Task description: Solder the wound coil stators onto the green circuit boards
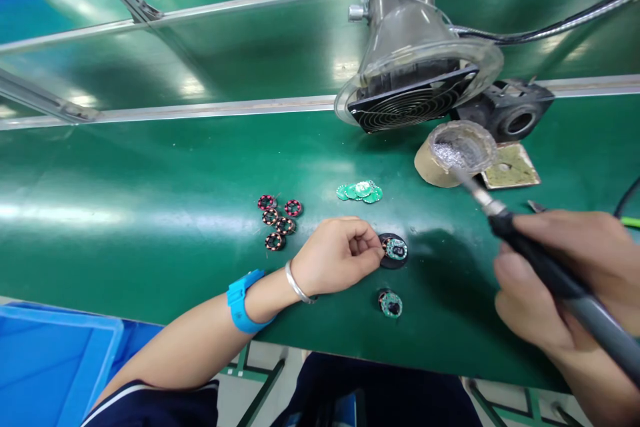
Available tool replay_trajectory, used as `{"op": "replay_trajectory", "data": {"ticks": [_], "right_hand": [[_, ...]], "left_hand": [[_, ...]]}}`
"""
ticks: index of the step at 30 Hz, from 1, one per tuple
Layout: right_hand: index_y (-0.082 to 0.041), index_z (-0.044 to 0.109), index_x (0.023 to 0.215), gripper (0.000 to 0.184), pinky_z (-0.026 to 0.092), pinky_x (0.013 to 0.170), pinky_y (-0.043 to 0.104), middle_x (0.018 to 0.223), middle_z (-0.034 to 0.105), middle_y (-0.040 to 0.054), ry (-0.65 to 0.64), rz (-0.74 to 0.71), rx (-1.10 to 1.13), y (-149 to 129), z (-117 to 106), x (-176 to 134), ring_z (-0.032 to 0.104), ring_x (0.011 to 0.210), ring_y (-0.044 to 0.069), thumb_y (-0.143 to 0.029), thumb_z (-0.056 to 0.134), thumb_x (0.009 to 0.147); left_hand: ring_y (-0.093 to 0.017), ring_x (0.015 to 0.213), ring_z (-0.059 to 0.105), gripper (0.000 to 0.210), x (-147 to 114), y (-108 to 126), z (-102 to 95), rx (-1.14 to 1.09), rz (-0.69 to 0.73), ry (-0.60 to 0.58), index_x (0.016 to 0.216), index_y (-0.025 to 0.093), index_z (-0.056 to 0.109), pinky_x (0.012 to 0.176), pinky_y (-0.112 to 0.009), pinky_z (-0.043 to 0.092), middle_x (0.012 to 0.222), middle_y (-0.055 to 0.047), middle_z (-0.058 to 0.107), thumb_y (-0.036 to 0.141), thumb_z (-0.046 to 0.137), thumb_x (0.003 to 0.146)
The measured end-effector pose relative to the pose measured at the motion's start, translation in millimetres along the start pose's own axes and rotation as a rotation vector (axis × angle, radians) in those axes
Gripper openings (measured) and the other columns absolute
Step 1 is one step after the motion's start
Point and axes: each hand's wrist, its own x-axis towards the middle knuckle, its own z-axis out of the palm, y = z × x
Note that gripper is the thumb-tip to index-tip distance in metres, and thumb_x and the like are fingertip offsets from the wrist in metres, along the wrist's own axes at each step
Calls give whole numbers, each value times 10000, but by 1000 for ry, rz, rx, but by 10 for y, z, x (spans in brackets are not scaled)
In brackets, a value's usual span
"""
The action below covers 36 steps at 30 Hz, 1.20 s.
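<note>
My left hand (343, 253) is closed, with finger and thumb pinched at the left edge of a small round circuit board (397, 249). That board sits over a copper coil on a black round base (393, 265); the exact grip point is partly hidden by my fingers. In my right hand (560, 280) is a soldering iron (537, 250), its tip reaching the rim of a tan pot (435, 170) with silvery material inside. Closer to me lies a second coil with a round board (391, 304). Several green round boards (360, 191) lie overlapped beyond my left hand.
Several wound coils (285, 225) are grouped left of my hand. A fume extractor hood (420, 60) hangs over the back of the green table (150, 213). Beside the pot are a dark metal block (513, 110) and a yellowish sponge tray (513, 167). A blue bin (60, 353) stands at lower left.
</note>
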Motion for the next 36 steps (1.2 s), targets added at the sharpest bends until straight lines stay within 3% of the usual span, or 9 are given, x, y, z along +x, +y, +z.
{"op": "replay_trajectory", "data": {"ticks": [1,4,8,14,18,23,28,31,36], "right_hand": [[-258,605,1121,313,477,613,354,821,631,63,101,-7,-103,56,34,0,601,709,208,-183,614,818],[-224,568,1201,372,497,654,314,980,683,74,-68,58,-246,169,116,-30,656,782,200,-173,626,837],[-230,600,1123,296,501,614,264,888,704,20,-95,5,-76,103,192,-90,639,641,132,-136,619,842],[-188,568,1066,263,528,690,319,909,686,53,-356,-136,161,-35,368,-95,636,795,182,-227,657,821],[-190,550,1086,272,511,663,307,860,658,42,-357,-81,174,-23,396,-92,600,742,165,-183,629,826],[-194,515,1123,325,520,634,273,908,653,34,-366,18,203,-2,324,-113,634,726,148,-186,632,820],[-207,489,1135,322,552,655,260,991,665,54,-356,66,275,26,317,-183,675,800,164,-175,615,841],[-216,484,1099,297,564,719,271,1030,659,58,-322,63,337,24,364,-219,676,864,168,-147,614,840],[-210,500,1086,299,554,757,277,1015,660,54,-306,61,346,-20,431,-234,669,874,162,-148,637,827]], "left_hand": [[-62,537,509,26,0,0,1,-2,1,1,707,142,634,495,-169,418,646,20,595,128,612,713],[-59,540,508,33,0,0,0,0,10,0,703,141,634,499,-167,421,654,19,595,120,609,713],[-61,537,503,40,3,-7,0,3,23,-1,707,143,640,496,-170,417,656,17,596,121,607,713],[-56,534,492,43,1,-20,10,-4,40,8,715,142,637,489,-167,412,654,23,577,125,598,718],[-55,532,502,30,-12,-12,5,0,78,10,757,136,618,469,-165,427,700,15,558,158,617,736],[-58,599,560,231,-3,-12,0,56,286,47,975,128,596,482,-173,486,954,-46,545,160,625,748],[-58,577,538,120,27,-13,27,154,394,72,898,124,662,526,-180,483,850,-42,619,154,608,795],[-65,601,547,76,35,6,49,157,378,105,815,127,679,536,-173,473,830,-41,636,118,622,766],[-67,552,561,86,48,-10,26,2,164,48,809,127,645,493,-168,463,751,-15,618,168,674,739]]}}
